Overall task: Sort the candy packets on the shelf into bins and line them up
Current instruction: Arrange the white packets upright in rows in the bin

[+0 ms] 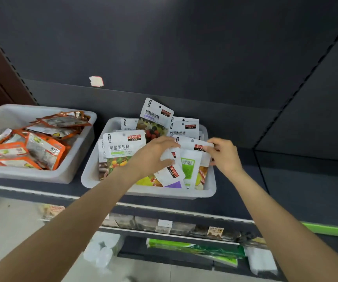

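Both hands inside white rectangular plastic bin [111, 186] on dark shelf [235, 200]: left hand [154, 157] gripping white candy packets [172, 169], right hand [225, 154] pinching tilted white packet [194, 144] at bin's right. Advisable: square edges, stand upright, faces forward. Left of bin, second white bin [31, 176] of orange packets [41, 147].

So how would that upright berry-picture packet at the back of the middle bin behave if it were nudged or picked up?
The berry packet is a thin, flat pouch leaning on other packets, so a nudge would probably tip it over. Its film looks glossy, so likely somewhat slippery. It probably flexes rather than staying rigid, as the white packet under the left hand looks bent.
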